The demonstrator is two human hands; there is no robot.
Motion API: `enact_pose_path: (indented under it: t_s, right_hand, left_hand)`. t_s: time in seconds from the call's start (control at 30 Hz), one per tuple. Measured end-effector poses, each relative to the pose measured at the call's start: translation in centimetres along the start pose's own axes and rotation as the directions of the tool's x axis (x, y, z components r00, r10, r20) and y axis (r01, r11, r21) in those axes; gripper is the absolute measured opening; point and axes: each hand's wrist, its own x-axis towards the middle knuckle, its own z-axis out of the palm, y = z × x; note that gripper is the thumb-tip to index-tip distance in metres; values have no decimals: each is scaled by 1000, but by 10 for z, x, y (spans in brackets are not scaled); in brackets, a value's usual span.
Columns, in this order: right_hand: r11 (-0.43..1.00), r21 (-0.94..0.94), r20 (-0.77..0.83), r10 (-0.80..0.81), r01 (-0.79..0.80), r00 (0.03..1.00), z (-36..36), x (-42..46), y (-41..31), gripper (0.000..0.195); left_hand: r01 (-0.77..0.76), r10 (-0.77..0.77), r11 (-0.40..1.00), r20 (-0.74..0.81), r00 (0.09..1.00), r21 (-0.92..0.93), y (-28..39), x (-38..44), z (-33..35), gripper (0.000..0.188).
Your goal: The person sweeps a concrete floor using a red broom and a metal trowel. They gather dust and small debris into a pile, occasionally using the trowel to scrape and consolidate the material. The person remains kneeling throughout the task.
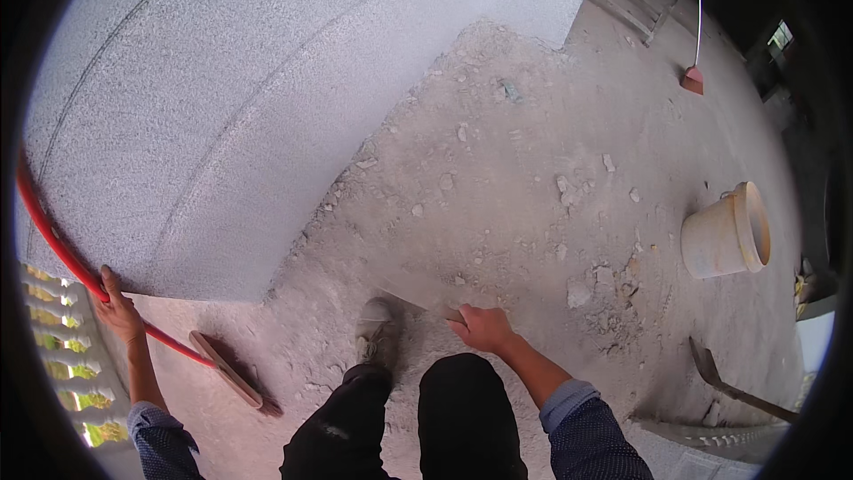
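At the left, my left hand point(121, 313) grips the red handle of a broom point(178, 345). The broom's long head point(226, 370) rests on the dusty floor, its bristles mostly hidden below the block. My right hand point(484, 328) is closed around the short handle of a hand tool point(455, 315). A thin, pale blade seems to run from it toward my shoe point(377, 330); it blends into the floor, so its exact kind is unclear. Ahead rises a speckled grey-white wall point(253, 100), with crumbled plaster along its foot.
Mortar chunks point(580, 293) and dust lie across the concrete floor point(493, 213). A dirty white bucket point(713, 237) lies tipped at the right. Below it is a long-handled digging tool point(716, 377). A second broom point(693, 77) stands behind, near a metal-framed stand point(660, 13). Balusters point(73, 360) line the left edge.
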Motion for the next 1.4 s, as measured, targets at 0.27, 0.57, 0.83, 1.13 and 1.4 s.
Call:
enact_pose_path:
  t_s: [0.27, 0.57, 0.83, 1.13, 1.4]
  right_hand:
    - [893, 84, -133, 450, -443, 883, 41, -24, 11, 48]
    - [864, 47, -149, 502, -501, 852, 25, -31, 51, 48]
    - [970, 69, -69, 238, -233, 969, 22, -36, 18, 49]
    - [969, 28, -132, 246, -244, 960, 37, -38, 19, 44]
    - [869, -14, -166, 485, -494, 858, 28, -34, 54, 45]
  left_hand:
    - [38, -38, 999, -4, 999, 16, 0, 7, -7, 67]
    - [63, -63, 998, -22, 998, -3, 18, 0, -4, 64]
    - [82, -82, 996, 0, 997, 30, -7, 7, -14, 63]
    - [38, -37, 999, -42, 998, 24, 24, -3, -4, 63]
    - [62, -62, 998, -19, 998, 5, 16, -2, -1, 63]
